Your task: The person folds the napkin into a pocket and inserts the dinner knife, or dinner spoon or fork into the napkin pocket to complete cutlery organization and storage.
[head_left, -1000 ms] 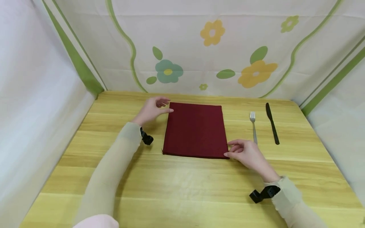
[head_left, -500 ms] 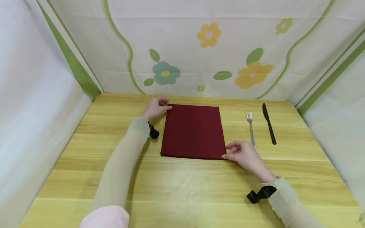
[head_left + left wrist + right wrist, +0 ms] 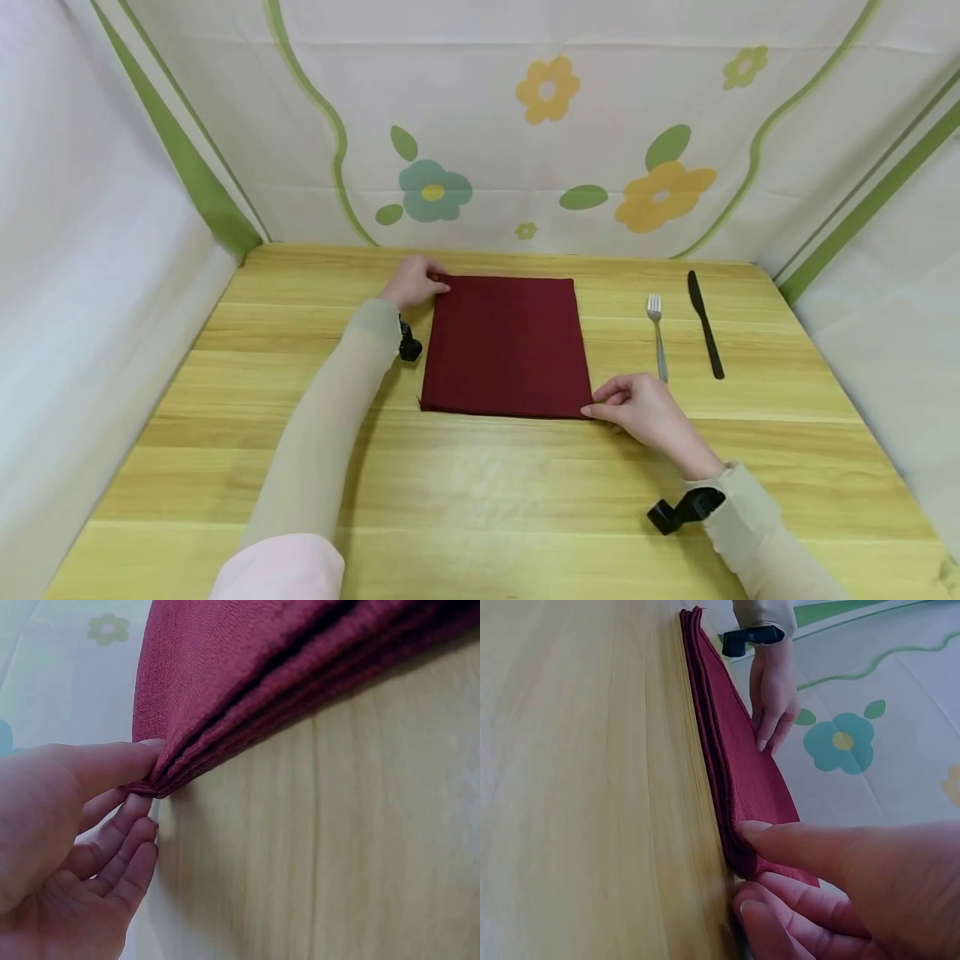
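Observation:
A dark red cloth napkin (image 3: 506,346), folded into a rough square of several layers, lies on the wooden table. My left hand (image 3: 412,282) pinches its far left corner; in the left wrist view the thumb is on top of the stacked layers and fingers are underneath. At the near right corner my right hand (image 3: 647,410) pinches the napkin, and the right wrist view shows thumb above and fingers below the layered edge (image 3: 716,761). Both hands are at diagonally opposite corners.
To the right of the napkin lie a silver fork (image 3: 657,333) and, beyond it, a black knife (image 3: 705,325). A white curtain (image 3: 480,125) with printed flowers stands behind the wooden table (image 3: 480,500), and white cloth hangs at both sides.
My left hand has come in from just beside the far left corner and now grips it. The right hand stays at the near right corner. The napkin lies nearly as before.

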A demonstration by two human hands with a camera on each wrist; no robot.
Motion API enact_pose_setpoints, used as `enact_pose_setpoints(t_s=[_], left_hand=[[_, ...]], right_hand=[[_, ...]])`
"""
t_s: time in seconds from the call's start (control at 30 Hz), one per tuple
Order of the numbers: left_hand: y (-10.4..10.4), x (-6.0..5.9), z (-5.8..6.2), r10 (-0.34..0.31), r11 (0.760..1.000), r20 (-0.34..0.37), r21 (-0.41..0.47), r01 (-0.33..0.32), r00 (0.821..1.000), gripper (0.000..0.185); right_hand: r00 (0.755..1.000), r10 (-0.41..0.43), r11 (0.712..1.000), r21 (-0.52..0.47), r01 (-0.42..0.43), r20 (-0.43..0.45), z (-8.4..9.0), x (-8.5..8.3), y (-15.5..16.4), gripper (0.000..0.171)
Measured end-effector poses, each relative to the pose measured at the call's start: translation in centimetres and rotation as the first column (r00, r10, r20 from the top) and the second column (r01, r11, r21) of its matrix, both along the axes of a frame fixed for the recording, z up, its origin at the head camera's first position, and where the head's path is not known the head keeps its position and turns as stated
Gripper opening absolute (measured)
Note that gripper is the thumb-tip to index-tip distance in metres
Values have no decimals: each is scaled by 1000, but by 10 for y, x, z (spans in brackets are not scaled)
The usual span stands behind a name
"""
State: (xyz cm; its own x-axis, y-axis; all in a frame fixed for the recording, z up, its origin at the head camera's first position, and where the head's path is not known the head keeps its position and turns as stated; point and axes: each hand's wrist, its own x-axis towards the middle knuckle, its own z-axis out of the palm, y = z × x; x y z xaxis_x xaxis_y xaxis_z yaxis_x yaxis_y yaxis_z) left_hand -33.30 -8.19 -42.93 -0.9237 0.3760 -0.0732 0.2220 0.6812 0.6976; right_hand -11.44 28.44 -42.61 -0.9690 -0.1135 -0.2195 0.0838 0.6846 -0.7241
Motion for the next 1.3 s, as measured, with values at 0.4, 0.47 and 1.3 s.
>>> enact_pose_setpoints(t_s=[0.4, 0.47, 1.3], left_hand=[[-9, 4, -1, 46, 996, 26, 81, -48, 999, 20], [-13, 6, 2, 54, 992, 42, 110, -58, 998, 21], [-53, 65, 8, -2, 997, 187, 73, -12, 982, 33]], right_hand=[[999, 32, 998, -52, -33, -12, -3, -5, -3, 15], [999, 28, 998, -61, -29, -27, -3, -7, -1, 12], [986, 6, 990, 142, 18, -169, 7, -83, 46, 13]])
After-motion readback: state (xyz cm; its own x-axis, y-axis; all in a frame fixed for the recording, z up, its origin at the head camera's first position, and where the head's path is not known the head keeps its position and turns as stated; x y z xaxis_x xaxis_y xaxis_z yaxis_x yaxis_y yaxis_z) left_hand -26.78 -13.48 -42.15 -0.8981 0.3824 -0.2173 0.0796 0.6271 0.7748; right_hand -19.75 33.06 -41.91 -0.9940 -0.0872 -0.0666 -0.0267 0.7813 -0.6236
